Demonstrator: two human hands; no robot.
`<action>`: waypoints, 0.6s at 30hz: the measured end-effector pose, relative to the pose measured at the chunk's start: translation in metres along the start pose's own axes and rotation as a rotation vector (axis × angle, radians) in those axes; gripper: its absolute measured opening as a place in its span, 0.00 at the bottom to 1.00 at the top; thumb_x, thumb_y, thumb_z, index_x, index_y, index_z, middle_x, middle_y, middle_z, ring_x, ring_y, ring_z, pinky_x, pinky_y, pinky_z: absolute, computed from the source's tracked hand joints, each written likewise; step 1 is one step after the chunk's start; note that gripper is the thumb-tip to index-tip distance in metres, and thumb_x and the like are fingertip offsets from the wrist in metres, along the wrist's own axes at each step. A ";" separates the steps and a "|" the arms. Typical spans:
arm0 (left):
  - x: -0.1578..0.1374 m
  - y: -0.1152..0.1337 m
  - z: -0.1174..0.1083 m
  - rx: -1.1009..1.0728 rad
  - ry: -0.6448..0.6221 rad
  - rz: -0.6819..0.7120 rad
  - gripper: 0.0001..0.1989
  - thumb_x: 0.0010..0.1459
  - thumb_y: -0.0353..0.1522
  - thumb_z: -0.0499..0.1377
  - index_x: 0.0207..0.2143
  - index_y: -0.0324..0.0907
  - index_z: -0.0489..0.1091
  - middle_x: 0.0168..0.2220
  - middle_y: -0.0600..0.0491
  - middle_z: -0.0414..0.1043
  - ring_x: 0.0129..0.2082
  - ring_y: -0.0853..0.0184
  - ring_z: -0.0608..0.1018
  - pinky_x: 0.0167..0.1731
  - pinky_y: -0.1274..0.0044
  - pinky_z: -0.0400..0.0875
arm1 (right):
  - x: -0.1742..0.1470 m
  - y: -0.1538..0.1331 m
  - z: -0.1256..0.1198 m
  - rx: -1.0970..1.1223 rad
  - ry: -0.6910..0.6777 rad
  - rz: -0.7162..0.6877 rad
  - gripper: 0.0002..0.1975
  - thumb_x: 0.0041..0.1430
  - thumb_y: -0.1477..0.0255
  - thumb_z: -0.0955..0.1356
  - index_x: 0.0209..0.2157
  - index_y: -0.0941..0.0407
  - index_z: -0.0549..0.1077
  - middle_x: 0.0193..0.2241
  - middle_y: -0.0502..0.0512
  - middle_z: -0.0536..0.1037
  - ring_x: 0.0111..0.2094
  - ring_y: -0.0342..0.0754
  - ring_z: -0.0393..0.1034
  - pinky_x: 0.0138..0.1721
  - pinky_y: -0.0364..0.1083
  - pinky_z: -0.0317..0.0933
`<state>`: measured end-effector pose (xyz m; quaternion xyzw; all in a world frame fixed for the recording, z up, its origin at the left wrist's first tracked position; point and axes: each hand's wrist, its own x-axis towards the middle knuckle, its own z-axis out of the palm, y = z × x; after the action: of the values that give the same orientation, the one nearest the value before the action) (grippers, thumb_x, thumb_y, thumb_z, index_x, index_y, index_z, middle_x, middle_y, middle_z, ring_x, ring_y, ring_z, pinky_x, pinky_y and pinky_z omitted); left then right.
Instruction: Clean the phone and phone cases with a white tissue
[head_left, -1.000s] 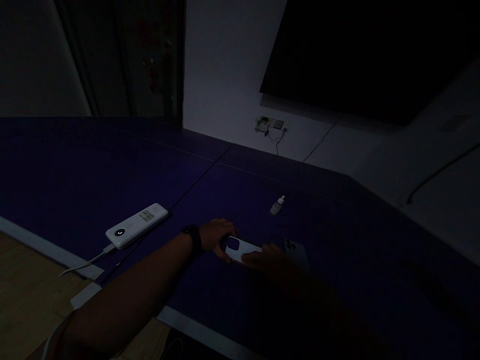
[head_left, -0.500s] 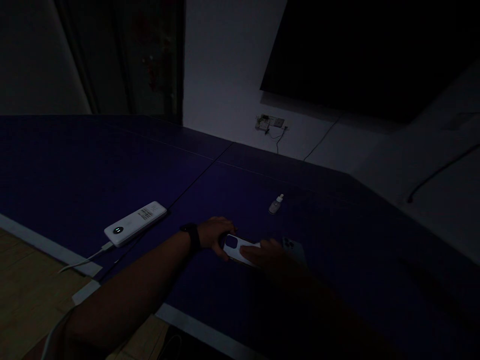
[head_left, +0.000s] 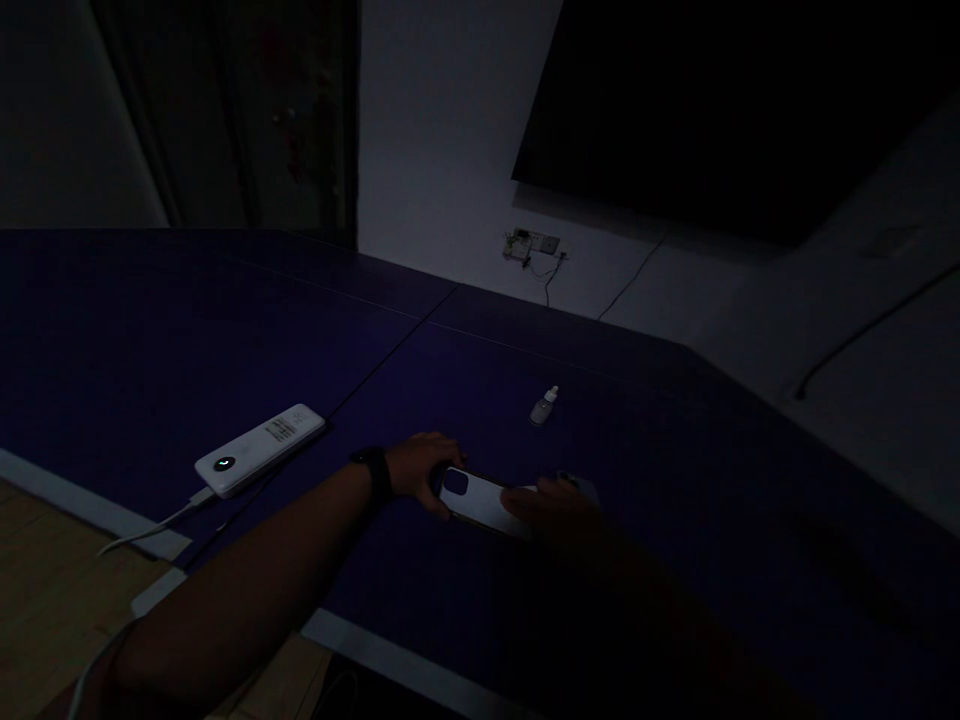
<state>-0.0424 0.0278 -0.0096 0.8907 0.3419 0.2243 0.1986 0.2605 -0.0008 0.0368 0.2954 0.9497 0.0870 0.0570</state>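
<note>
A pale phone case (head_left: 484, 503) with a dark camera cut-out at its left end is held just over the dark blue table. My left hand (head_left: 426, 468), with a black band on its wrist, grips that left end between thumb and fingers. Over the right end of the case, my right hand (head_left: 551, 505) is closed, its fingers pressed on the pale face; dim light hides the underside of the grip. Partly covered behind my right hand lies a phone (head_left: 589, 488) with camera lenses. Beyond the hands, a small clear bottle (head_left: 543, 408) with a white top lies on the table.
To the left lies a white power bank (head_left: 259, 450) with a lit display and a white cable (head_left: 154, 530) running off the table's front edge. A dark seam crosses the blue table (head_left: 300, 330). Wall sockets (head_left: 534, 243) and a large dark screen (head_left: 660, 120) are behind.
My right hand's fingers have slid right along the phone case, baring more of its face and covering more of the phone. My left hand keeps its hold. The whole view has shifted slightly.
</note>
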 end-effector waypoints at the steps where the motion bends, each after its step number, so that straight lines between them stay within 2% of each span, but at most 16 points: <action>1: 0.000 0.001 -0.002 -0.016 -0.005 -0.002 0.37 0.36 0.55 0.73 0.45 0.46 0.71 0.51 0.48 0.74 0.51 0.52 0.74 0.53 0.64 0.63 | 0.005 -0.007 -0.001 0.026 -0.012 0.005 0.25 0.60 0.83 0.62 0.56 0.51 0.70 0.51 0.57 0.76 0.42 0.51 0.69 0.46 0.51 0.61; 4: -0.002 0.006 -0.011 -0.116 -0.021 -0.031 0.36 0.36 0.54 0.74 0.45 0.45 0.73 0.47 0.49 0.75 0.50 0.53 0.74 0.54 0.62 0.63 | 0.015 -0.021 -0.006 0.179 -0.025 0.015 0.25 0.59 0.84 0.61 0.57 0.57 0.70 0.53 0.62 0.74 0.47 0.53 0.69 0.49 0.53 0.63; 6: -0.005 0.011 -0.018 -0.308 -0.015 -0.062 0.35 0.39 0.53 0.73 0.46 0.45 0.74 0.46 0.49 0.75 0.50 0.53 0.74 0.55 0.61 0.62 | 0.014 -0.024 -0.010 0.378 -0.001 0.031 0.26 0.58 0.84 0.60 0.56 0.57 0.71 0.51 0.62 0.74 0.48 0.52 0.69 0.51 0.52 0.63; 8: -0.008 0.016 -0.024 -0.587 0.007 -0.092 0.32 0.45 0.51 0.72 0.48 0.44 0.74 0.48 0.47 0.74 0.52 0.54 0.73 0.56 0.62 0.62 | 0.007 -0.023 -0.010 0.611 0.049 0.025 0.27 0.57 0.84 0.60 0.57 0.55 0.71 0.50 0.60 0.75 0.49 0.50 0.70 0.51 0.51 0.64; 11: -0.009 0.023 -0.027 -0.780 0.026 -0.112 0.34 0.56 0.53 0.64 0.57 0.42 0.66 0.51 0.43 0.73 0.51 0.56 0.75 0.53 0.62 0.66 | -0.011 -0.021 -0.006 0.873 0.173 0.016 0.24 0.60 0.80 0.60 0.55 0.53 0.73 0.49 0.59 0.76 0.48 0.51 0.72 0.50 0.51 0.66; 14: -0.006 0.031 -0.022 -0.866 0.040 -0.131 0.35 0.60 0.53 0.60 0.60 0.41 0.61 0.53 0.40 0.72 0.51 0.55 0.75 0.52 0.62 0.67 | -0.028 -0.021 -0.001 0.983 0.274 0.072 0.20 0.62 0.77 0.61 0.53 0.53 0.74 0.49 0.60 0.76 0.49 0.52 0.73 0.50 0.52 0.67; 16: -0.002 0.036 -0.016 -0.930 0.054 -0.138 0.32 0.61 0.53 0.59 0.57 0.40 0.64 0.53 0.39 0.72 0.50 0.56 0.76 0.51 0.63 0.67 | -0.036 -0.023 0.001 0.993 0.306 0.071 0.19 0.62 0.76 0.61 0.51 0.53 0.75 0.49 0.60 0.77 0.49 0.52 0.73 0.50 0.52 0.67; 18: 0.003 0.043 -0.009 -0.969 0.079 -0.155 0.29 0.61 0.54 0.58 0.51 0.40 0.66 0.50 0.40 0.74 0.45 0.58 0.77 0.48 0.64 0.69 | -0.040 -0.026 0.003 0.975 0.321 0.027 0.19 0.61 0.77 0.62 0.51 0.54 0.74 0.49 0.61 0.76 0.49 0.52 0.73 0.49 0.52 0.67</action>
<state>-0.0227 0.0016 0.0202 0.6585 0.2707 0.3758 0.5932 0.2798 -0.0445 0.0312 0.2827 0.8728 -0.3209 -0.2352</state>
